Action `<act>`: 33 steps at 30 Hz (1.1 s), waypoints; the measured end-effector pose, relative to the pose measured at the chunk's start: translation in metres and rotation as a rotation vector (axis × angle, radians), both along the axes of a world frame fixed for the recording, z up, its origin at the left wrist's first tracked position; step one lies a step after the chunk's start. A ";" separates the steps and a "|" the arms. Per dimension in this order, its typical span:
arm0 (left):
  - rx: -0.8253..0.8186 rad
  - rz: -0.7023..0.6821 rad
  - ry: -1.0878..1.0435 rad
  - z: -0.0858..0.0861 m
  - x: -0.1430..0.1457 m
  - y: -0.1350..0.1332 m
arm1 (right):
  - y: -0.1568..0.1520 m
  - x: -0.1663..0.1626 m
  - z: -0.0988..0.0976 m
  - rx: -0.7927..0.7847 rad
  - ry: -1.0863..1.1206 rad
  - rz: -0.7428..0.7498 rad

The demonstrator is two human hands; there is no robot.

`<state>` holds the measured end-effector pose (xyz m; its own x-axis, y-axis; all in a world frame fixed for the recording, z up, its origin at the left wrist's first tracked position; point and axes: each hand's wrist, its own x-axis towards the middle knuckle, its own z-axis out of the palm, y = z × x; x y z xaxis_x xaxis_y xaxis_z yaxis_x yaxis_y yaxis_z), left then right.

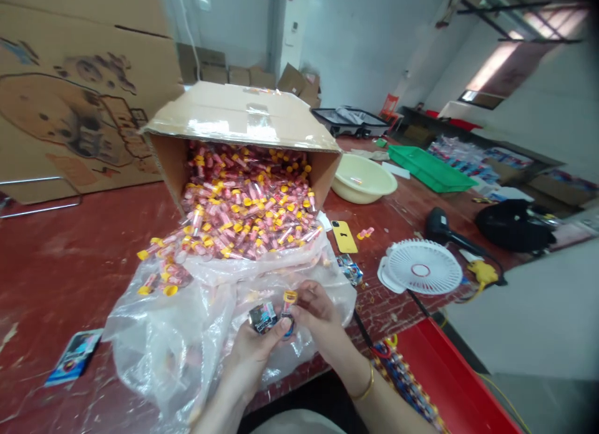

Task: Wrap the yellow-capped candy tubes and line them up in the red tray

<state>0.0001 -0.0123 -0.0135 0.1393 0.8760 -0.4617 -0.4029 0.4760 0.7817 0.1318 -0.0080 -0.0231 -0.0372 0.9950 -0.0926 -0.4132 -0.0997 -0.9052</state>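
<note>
My left hand (250,353) is closed around a small stack of dark printed labels (262,318), its thumb pressed against the lower end of a small clear tube (289,304) with a yellow cap. That tube stands roughly upright between both hands, with a dark label around its lower part. The fingers of my right hand (321,315) are bent and pinch the tube from the right side. Just beyond, many similar pink-filled tubes (248,203) with yellow caps spill from a cardboard box (243,112) lying on its side. Under my hands lies a clear plastic bag (187,334).
On the red table (121,234) are a blue printed packet (75,357), a yellow phone (344,236), a white fan (421,266), a black heat gun (437,225), a cream basin (362,179) and a green tray (430,167). A red bin (449,378) stands below at right.
</note>
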 end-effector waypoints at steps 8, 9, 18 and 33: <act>-0.083 -0.281 0.009 0.003 0.049 -0.010 | -0.054 0.070 0.002 -0.043 -0.020 -0.571; -0.094 -0.307 0.017 0.004 0.056 -0.012 | -0.063 0.080 0.003 -0.046 -0.040 -0.627; 0.018 -0.559 0.168 0.005 0.089 -0.039 | -0.088 0.087 0.012 -0.041 -0.039 -0.536; 0.026 -0.555 0.166 0.004 0.083 -0.042 | -0.086 0.085 0.006 -0.034 0.017 -0.492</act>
